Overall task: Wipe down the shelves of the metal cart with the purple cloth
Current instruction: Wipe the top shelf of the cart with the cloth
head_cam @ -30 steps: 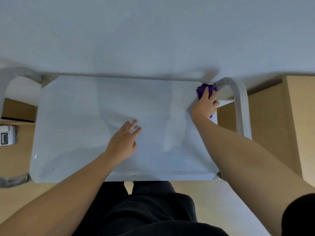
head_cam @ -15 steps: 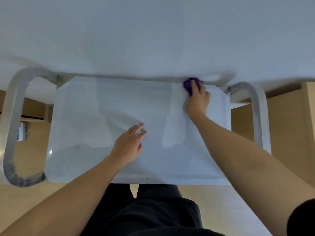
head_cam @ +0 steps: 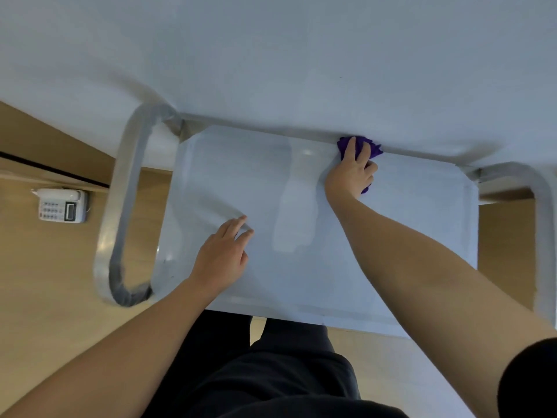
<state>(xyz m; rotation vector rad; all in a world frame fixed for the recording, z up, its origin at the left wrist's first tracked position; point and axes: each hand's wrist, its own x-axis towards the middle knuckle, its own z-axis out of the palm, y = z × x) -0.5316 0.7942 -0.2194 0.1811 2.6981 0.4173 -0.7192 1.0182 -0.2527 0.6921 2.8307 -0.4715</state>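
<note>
View from above the top shelf (head_cam: 407,251) of the metal cart (head_cam: 126,206), which stood against a pale wall (head_cam: 271,49). The right hand (head_cam: 351,173) was closed over the bunched purple cloth (head_cam: 375,147), pressing it onto the shelf at the far edge, right where the shelf met the wall, somewhat right of the middle of that edge. Most of the cloth was hidden beneath the palm; a crumpled tuft showed beyond the fingertips and a scrap at the outer side of the hand. The left hand (head_cam: 223,257) lay flat on the shelf nearer the front, fingers spread and gripping nothing, apparently steadying the cart.

Progress, as a judgement: wiping of the top shelf was under way, with the cloth at the back edge. The surface showed reflections only, so which parts had already been covered could not be told. The far left corner, the front strip and any lower shelves, which were out of sight beneath, seemed likely still to be done.

Containers: none stood on the shelf, which carried only the two hands and the cloth. A desk telephone (head_cam: 63,205) lay on the wooden surface (head_cam: 45,282) to the left, well apart from the cart's rounded handle (head_cam: 104,260).
</note>
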